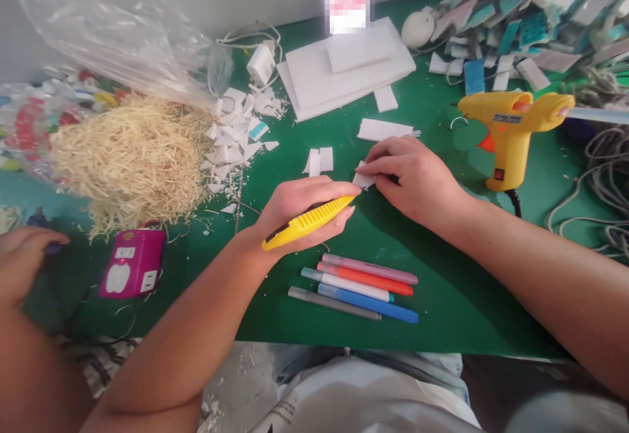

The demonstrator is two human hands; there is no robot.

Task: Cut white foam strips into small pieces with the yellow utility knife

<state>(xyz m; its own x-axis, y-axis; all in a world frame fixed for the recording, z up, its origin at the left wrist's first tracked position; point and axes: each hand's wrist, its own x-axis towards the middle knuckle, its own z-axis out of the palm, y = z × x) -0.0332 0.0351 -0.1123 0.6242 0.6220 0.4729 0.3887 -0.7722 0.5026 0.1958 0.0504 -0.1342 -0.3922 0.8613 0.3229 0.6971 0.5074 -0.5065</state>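
Note:
My left hand (293, 198) is wrapped round a yellow utility knife (314, 221), whose front end points right toward a small white piece of foam board (362, 179). The fingertips of my right hand (417, 172) pinch that small piece against the table. Whether the blade touches it cannot be made out. Just left of it lie a few small white offcuts (319, 160). A white strip of board (386, 130) rests beyond my right hand. Several markers (366, 279) lie side by side in front of my hands.
A yellow glue gun (508, 133) stands at right, near tangled cables (602, 190). White sheets (314, 76) lie at the back, scraps (230, 135) and shredded straw (132, 151) at left. Near a magenta box (132, 263) is another person's hand (22, 259). Cut pieces heap (531, 27) back right.

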